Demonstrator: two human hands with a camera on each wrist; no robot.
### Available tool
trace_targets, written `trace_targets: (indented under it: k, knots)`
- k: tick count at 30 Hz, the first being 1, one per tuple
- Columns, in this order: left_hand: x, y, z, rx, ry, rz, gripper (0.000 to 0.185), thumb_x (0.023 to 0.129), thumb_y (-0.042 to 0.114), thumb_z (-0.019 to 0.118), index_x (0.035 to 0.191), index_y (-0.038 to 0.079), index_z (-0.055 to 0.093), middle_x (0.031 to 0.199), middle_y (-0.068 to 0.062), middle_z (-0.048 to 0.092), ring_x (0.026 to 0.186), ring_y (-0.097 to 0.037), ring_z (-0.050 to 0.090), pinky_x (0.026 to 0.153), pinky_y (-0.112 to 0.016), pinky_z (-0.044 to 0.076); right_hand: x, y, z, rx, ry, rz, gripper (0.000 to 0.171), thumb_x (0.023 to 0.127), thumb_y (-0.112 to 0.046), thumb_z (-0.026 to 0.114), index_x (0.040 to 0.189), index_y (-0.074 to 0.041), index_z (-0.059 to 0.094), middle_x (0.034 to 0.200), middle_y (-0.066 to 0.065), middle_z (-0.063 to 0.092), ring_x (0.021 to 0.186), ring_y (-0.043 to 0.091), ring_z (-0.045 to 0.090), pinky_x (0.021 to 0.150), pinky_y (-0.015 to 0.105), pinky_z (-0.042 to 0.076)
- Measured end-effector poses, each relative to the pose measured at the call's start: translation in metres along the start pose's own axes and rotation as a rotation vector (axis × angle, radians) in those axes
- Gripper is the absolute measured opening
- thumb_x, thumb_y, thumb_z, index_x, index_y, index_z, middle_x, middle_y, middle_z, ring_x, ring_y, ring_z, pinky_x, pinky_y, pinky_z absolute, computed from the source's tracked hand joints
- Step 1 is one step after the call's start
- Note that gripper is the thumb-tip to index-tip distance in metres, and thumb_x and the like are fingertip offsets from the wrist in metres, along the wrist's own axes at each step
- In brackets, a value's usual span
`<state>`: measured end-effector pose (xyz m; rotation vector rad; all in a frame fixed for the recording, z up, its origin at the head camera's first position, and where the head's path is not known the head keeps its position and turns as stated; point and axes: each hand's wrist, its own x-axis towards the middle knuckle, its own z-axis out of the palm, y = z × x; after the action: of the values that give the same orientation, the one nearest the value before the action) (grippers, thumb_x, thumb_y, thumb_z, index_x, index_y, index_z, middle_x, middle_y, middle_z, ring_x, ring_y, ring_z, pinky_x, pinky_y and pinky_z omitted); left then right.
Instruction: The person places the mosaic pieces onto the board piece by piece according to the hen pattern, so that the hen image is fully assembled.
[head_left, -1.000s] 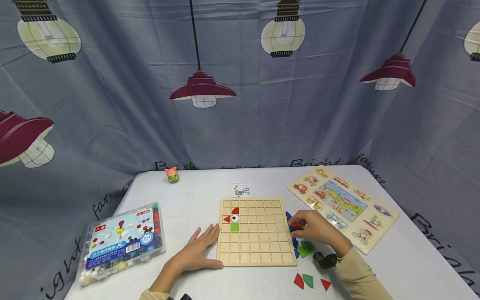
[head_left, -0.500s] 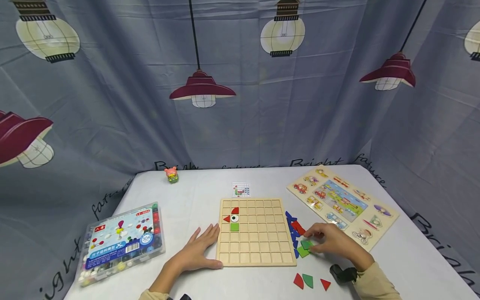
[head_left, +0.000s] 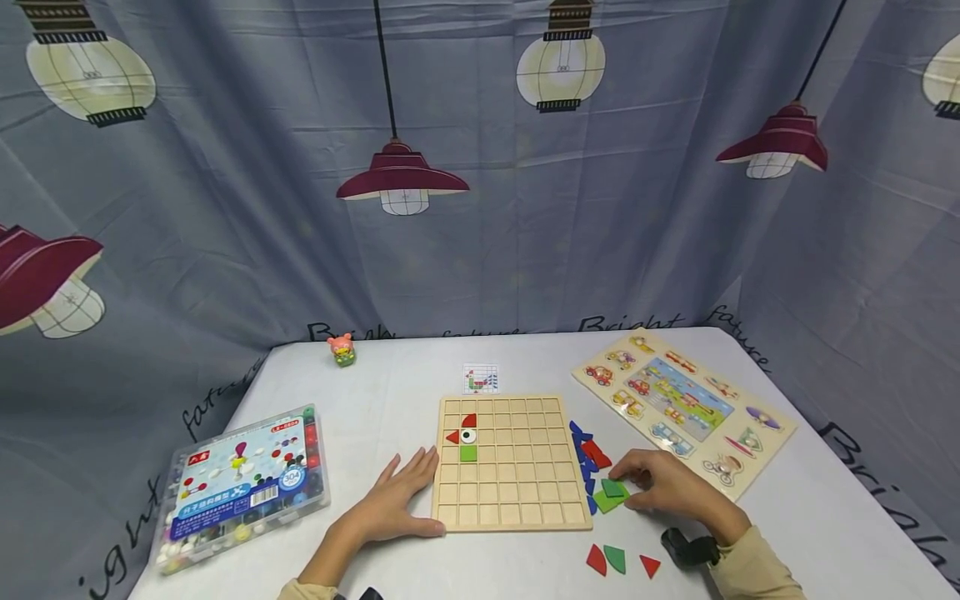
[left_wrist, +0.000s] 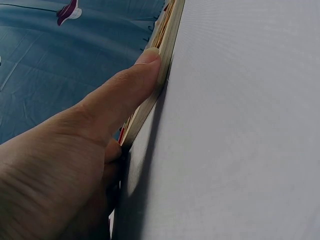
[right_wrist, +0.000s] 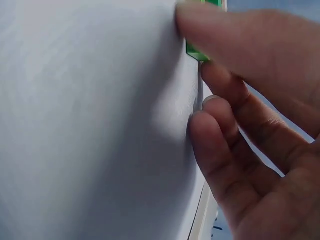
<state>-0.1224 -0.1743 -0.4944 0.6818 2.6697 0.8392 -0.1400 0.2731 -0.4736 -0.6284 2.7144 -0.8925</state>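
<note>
The left hand (head_left: 397,496) lies spread on the white table, fingers along the left edge of the wooden grid board (head_left: 525,475). Its thumb (left_wrist: 145,67) presses the board's side in the left wrist view. My right hand (head_left: 667,487) is at a small heap beside the board, index fingertip and thumb bent around a dark green piece (head_left: 613,487) and light green square pieces (head_left: 603,502). I cannot tell whether they pinch one. On the board sit a red quarter-circle (head_left: 469,421), a red triangle (head_left: 453,437), a white-and-black eye piece (head_left: 468,435) and a green square (head_left: 468,453).
Blue pieces (head_left: 590,486) and a red piece (head_left: 596,454) lie along the board's right edge. Nearer are a red triangle (head_left: 649,566) and a green leaf-shaped piece (head_left: 615,559). A pattern card (head_left: 481,379), picture puzzle (head_left: 682,400), plastic case (head_left: 243,483) and small figurine (head_left: 342,350) surround the board.
The right hand has moved from the blue and red pieces down and right to the green ones. The light green pieces have spread slightly rightward. The left hand stays put.
</note>
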Motion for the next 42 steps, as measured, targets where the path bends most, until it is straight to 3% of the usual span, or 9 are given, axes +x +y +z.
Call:
trace_targets:
  k: [4,8,13,20,30,42]
  knots:
    - [0.0005,0.0006,-0.0003,-0.011,0.000,-0.001,0.109,0.074,0.060,0.075,0.153,0.004,0.025,0.163,-0.011,0.019,0.152,-0.032,0.011,0.122,-0.057,-0.005,-0.0017,0.0027,-0.0006,-0.001,0.016,0.011,0.029,0.071,-0.015,0.084,0.098,-0.015,0.073,0.095,-0.006,0.070,0.077,0.001,0.052,0.068,0.018,0.050]
    - [0.0013,-0.0002,0.0000,-0.007,0.003,-0.003,0.110,0.074,0.061,0.074,0.153,0.004,0.025,0.163,-0.012,0.019,0.152,-0.032,0.012,0.122,-0.057,-0.004,-0.0025,0.0053,-0.0017,-0.018,0.045,0.023,0.028,0.073,-0.018,0.083,0.098,-0.013,0.074,0.090,-0.007,0.066,0.073,0.001,0.048,0.062,0.018,0.045]
    - [0.0021,-0.0012,-0.0001,0.000,0.005,-0.005,0.110,0.073,0.061,0.075,0.153,0.004,0.026,0.163,-0.012,0.019,0.152,-0.032,0.013,0.122,-0.058,-0.003,-0.0022,0.0078,-0.0033,-0.032,0.061,0.022,0.032,0.077,-0.022,0.080,0.108,-0.014,0.075,0.086,-0.008,0.062,0.070,0.001,0.044,0.056,0.018,0.037]
    - [0.0015,-0.0011,0.0007,-0.002,0.000,-0.017,0.110,0.073,0.063,0.074,0.153,0.005,0.026,0.163,-0.010,0.019,0.153,-0.031,0.012,0.123,-0.055,-0.004,-0.0036,0.0083,-0.0031,-0.019,0.072,0.009,0.039,0.080,-0.021,0.077,0.118,-0.012,0.072,0.084,-0.006,0.057,0.069,0.001,0.042,0.055,0.019,0.036]
    - [0.0009,-0.0004,0.0007,0.013,0.000,-0.006,0.109,0.074,0.062,0.073,0.153,0.004,0.025,0.163,-0.011,0.019,0.152,-0.032,0.012,0.122,-0.057,-0.004,-0.0063,0.0077,0.0006,-0.073,0.122,0.066,0.029,0.073,-0.019,0.083,0.099,-0.011,0.075,0.076,-0.007,0.054,0.066,0.001,0.042,0.054,0.019,0.036]
    - [0.0012,-0.0001,0.0006,0.018,0.000,-0.005,0.109,0.074,0.062,0.073,0.154,0.005,0.025,0.163,-0.011,0.019,0.152,-0.032,0.012,0.122,-0.057,-0.003,-0.0034,0.0059,-0.0037,-0.057,0.103,0.053,0.030,0.073,-0.020,0.083,0.100,-0.012,0.074,0.078,-0.006,0.055,0.068,0.003,0.044,0.055,0.019,0.038]
